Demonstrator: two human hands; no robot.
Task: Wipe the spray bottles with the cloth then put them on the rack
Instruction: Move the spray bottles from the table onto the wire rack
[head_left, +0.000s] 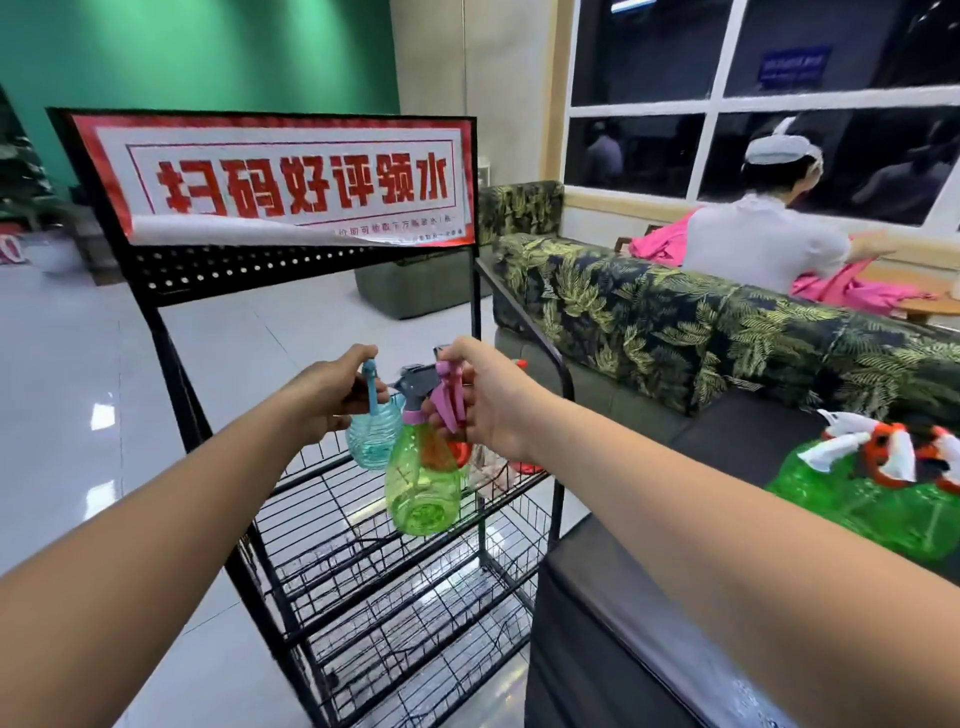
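Gripping green bottle (423, 483), blue bottle (371, 441) at rack (234, 270); sofa (649, 322) right

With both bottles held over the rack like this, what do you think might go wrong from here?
The right hand holds the translucent green spray bottle only by its pink trigger head, so it might slip. The ribbed pale-blue spray bottle in the left hand hangs beside it; they might knock together over the black wire rack.

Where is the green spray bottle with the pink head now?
The green bottle hangs mid-frame in the head view from the right hand, over the rack's upper shelf, just right of the blue bottle in the left hand.
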